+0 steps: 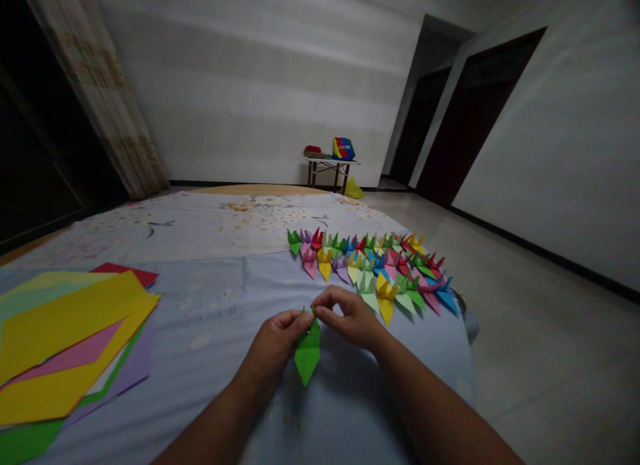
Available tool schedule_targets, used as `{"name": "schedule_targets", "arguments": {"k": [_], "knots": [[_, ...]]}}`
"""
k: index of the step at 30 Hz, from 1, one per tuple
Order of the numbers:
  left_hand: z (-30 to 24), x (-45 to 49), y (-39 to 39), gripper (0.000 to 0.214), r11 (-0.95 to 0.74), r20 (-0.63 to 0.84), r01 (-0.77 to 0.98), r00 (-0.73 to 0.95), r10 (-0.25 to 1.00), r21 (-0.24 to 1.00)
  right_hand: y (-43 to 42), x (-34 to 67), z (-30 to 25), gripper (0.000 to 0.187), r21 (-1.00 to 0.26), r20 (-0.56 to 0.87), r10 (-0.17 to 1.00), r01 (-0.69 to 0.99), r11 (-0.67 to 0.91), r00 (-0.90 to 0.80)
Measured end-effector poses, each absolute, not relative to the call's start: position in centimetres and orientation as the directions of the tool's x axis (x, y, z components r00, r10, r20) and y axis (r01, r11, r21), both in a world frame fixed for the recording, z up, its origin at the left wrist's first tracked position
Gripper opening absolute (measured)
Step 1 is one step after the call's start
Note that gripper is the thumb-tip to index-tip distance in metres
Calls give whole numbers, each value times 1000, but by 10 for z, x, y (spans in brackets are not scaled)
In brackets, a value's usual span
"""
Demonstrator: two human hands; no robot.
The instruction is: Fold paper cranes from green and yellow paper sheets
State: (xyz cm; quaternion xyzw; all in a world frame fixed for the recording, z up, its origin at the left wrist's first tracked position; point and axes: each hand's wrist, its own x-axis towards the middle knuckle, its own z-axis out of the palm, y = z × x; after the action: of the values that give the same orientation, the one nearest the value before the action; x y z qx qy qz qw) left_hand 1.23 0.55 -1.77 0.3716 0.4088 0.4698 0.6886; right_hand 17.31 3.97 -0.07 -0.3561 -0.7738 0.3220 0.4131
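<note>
Both my hands meet over a pale blue cloth (pixel 215 332) and pinch a green folded paper piece (pixel 307 358), whose pointed end hangs down toward me. My left hand (pixel 277 342) grips its upper left edge with closed fingers. My right hand (pixel 350 315) pinches the top from the right. Just beyond my right hand lie rows of several finished folded paper cranes (pixel 373 268) in red, green, yellow, pink, purple and blue.
A fanned stack of coloured paper sheets (pixel 70 338), mostly yellow, lies at the left. A white patterned sheet (pixel 200 222) covers the surface farther back. A small table with colourful items (pixel 333 160) stands by the far wall. Tiled floor (pixel 540 332) and dark doorways are at right.
</note>
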Motion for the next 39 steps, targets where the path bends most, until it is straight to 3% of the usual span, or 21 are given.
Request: {"name": "schedule_targets", "arguments": {"k": [12, 24, 39], "knots": [[-7, 15, 1, 35, 261, -232, -263, 136, 963, 929, 41, 171, -3, 19, -952, 206, 870, 113, 284, -447], [-9, 15, 1, 34, 284, -256, -217, 148, 955, 934, 40, 167, -7, 21, -978, 144, 902, 79, 192, -407], [-11, 13, 4, 27, 271, -214, -298, 209, 954, 915, 41, 170, 0, 27, -995, 92, 910, -9, 97, -404]]}}
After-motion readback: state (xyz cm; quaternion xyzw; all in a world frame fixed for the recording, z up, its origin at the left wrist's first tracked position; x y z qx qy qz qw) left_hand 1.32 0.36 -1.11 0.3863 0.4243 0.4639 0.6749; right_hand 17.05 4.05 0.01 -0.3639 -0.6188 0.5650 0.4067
